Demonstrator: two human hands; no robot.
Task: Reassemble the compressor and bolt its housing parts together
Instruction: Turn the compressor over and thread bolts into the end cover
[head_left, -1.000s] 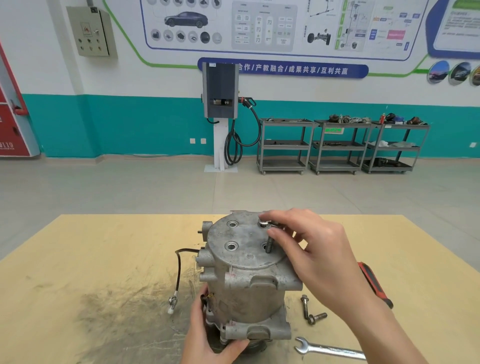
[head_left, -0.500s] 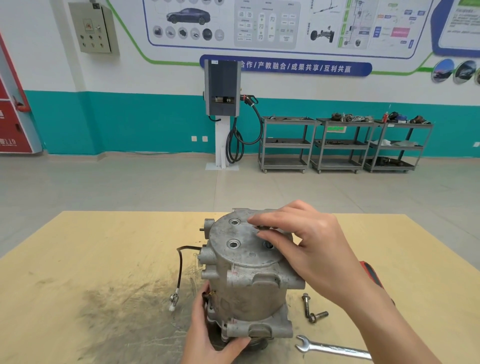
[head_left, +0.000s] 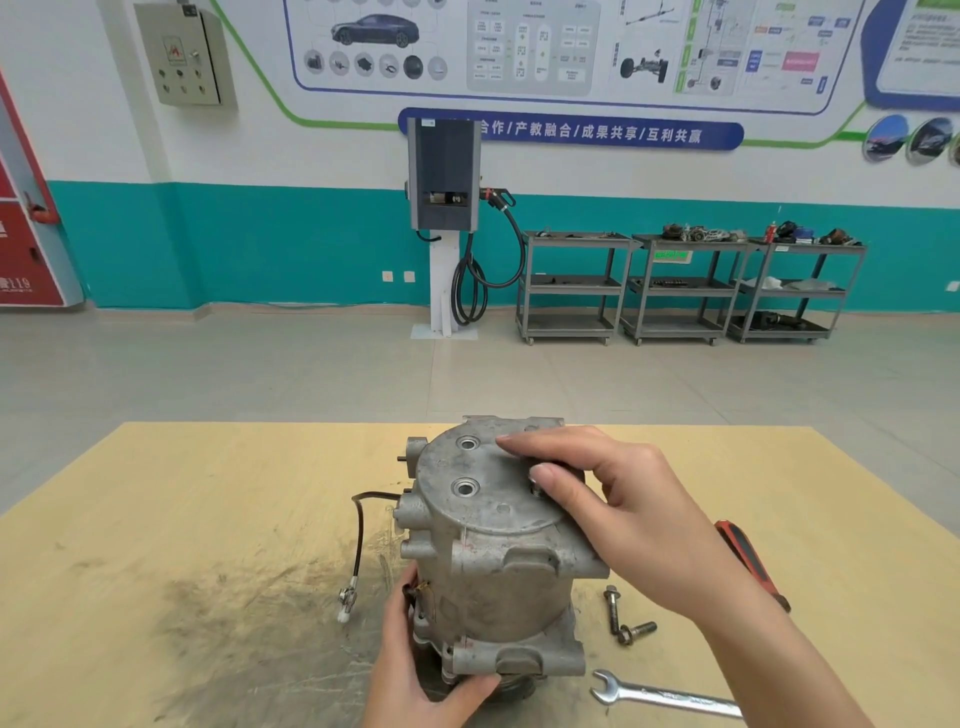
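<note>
Two hands (head_left: 621, 525) on upright compressor (head_left: 493, 551), bolt (head_left: 537, 489) in its top hole.

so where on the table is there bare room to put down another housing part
The far left of the table, beyond the black wire, is bare, though smudged nearer the wire. The far right corner past the red-handled tool is bare too. It is crowded right of the compressor: two loose bolts and the wrench lie there, under the right hand.

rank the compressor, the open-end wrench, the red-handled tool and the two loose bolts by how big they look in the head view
1. compressor
2. open-end wrench, partly hidden by the right arm
3. red-handled tool, also partly hidden, so 2 and 3 are unsure
4. two loose bolts, alike
</note>
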